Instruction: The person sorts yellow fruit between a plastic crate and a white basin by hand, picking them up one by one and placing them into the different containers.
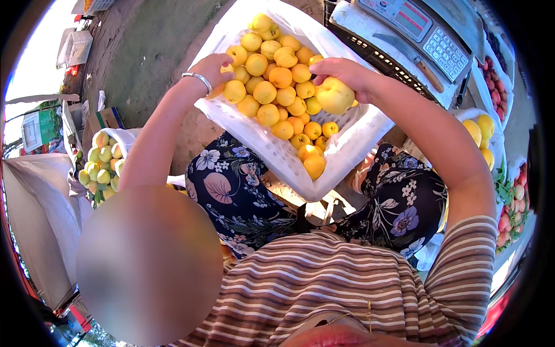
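Observation:
A white plastic crate (318,191) lined with thin white sheeting stands before my knees, tilted in the view. Yellow peaches (264,92) are piled in it, up to the far corner. My right hand (344,73) reaches over the crate's right side and holds a larger pale-yellow peach (335,96) against the palm. Over the left rim, my left hand (212,71), with a silver bangle at the wrist, rests its fingers among the peaches. The hand partly hides a small peach by its fingertips, so its grip is unclear.
At upper right, a digital scale (416,26) and a wooden-handled knife (412,60) lie on a white surface over a black crate (386,65). More peaches (102,162) fill a container at left. Red fruit (494,89) and yellow fruit (479,130) stand at right.

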`<action>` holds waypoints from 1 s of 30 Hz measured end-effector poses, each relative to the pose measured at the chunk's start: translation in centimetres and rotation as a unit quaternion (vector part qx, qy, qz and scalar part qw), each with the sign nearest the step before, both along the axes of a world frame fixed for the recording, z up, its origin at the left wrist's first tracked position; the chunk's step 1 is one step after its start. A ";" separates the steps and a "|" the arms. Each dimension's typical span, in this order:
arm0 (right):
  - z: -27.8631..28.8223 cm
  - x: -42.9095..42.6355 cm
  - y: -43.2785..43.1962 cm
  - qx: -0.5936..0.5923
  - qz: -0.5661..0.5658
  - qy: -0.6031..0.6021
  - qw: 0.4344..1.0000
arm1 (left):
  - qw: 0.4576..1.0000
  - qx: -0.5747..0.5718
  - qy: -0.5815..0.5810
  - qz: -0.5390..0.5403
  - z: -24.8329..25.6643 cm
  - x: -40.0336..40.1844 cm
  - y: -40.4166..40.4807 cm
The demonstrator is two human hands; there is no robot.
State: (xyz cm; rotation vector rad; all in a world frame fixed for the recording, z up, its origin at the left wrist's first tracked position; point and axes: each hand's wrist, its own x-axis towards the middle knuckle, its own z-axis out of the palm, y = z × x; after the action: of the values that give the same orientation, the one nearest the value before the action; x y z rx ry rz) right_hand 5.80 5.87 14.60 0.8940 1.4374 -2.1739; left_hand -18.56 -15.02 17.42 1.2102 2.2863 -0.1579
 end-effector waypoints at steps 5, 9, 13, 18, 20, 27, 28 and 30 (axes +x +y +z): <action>-7.1 -4.6 -4.0 -0.042 0.053 -0.065 0.996 | 0.961 -0.055 0.056 -0.266 -4.2 3.2 -2.4; -10.0 -4.5 -6.9 -0.142 0.050 -0.145 0.978 | 0.973 -0.023 0.008 -0.229 -6.6 3.7 -1.5; -10.7 -3.9 -8.1 -0.104 0.090 -0.155 0.978 | 0.985 -0.073 -0.014 -0.155 -8.4 4.0 -0.1; -12.0 -5.0 -10.3 -0.121 0.015 -0.154 0.981 | 0.982 -0.156 -0.025 -0.104 -9.3 5.1 2.0; -10.2 -6.2 -11.4 -0.124 -0.020 -0.194 0.973 | 0.975 -0.185 -0.024 -0.118 -9.3 5.2 1.9; -11.0 -5.7 -11.5 -0.198 -0.118 -0.153 0.961 | 0.984 -0.099 -0.147 0.021 -9.8 3.7 0.4; -11.4 -5.5 -11.6 -0.219 -0.139 -0.142 0.955 | 0.987 -0.071 -0.143 0.009 -9.6 3.8 0.0; -11.8 -5.2 -11.7 -0.247 -0.159 -0.122 0.948 | 0.987 -0.063 -0.143 0.026 -9.3 3.9 -0.3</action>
State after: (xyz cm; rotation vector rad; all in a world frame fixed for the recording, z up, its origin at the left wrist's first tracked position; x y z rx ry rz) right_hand 0.63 -5.80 2.83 1.2041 0.6161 -2.3825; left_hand -14.64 -15.28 8.13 1.0349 2.0257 -0.0995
